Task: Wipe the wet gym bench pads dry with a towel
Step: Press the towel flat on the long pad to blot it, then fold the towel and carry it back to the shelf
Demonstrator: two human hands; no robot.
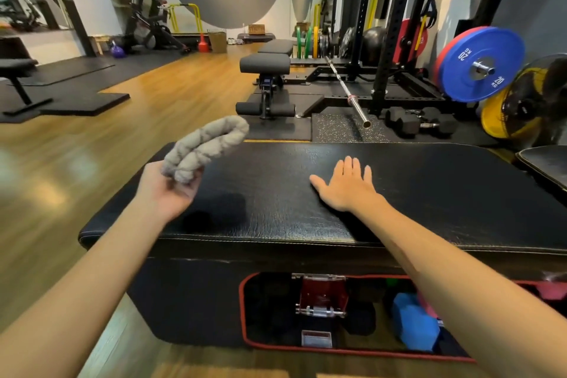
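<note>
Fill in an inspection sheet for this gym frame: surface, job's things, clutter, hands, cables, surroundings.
Surface: black bench pad, glossy; wetness cannot be told.
Job's things: grey towel, bunched, raised over the pad's left end.
Clutter: blue dumbbell in the compartment under the pad.
Hands: left hand grips the towel; right hand lies flat on the pad, fingers straight.
Cables: nothing seen.
Surroundings: barbell, blue 20 kg plate, adjustable bench, wooden floor.

We lose the worktop pad past the right edge; left grip hides the towel end.
</note>
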